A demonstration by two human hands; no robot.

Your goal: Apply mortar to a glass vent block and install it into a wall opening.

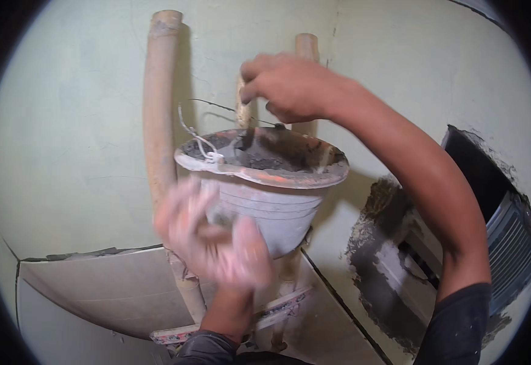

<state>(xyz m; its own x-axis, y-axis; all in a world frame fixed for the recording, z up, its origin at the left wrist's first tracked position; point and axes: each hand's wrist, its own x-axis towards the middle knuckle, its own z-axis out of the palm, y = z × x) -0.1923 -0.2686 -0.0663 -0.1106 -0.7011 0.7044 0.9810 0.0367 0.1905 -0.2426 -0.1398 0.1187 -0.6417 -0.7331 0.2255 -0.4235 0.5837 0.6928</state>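
A pale bucket (259,213) with a worn orange-and-grey rim hangs or stands before me, a grey mortar-like mass (271,159) inside it. Over its far rim, my right hand (290,85) is bent with its fingers closed on a light wooden handle (242,108). That handle points down into the bucket; the tool's lower end is partly hidden. In front of the bucket, my left hand (214,234) is cupped, palm up, whitened and smeared by motion. Its thumb and fingers look apart. White cord (208,152) is tied at the rim's left side.
Bamboo poles stand against the pale green wall, one on the left (161,91) and another (307,48) behind the bucket. A patterned strip (284,304) crosses below. On the right, a rough wall patch (378,243) adjoins a dark opening and a ribbed blue-grey panel (515,249).
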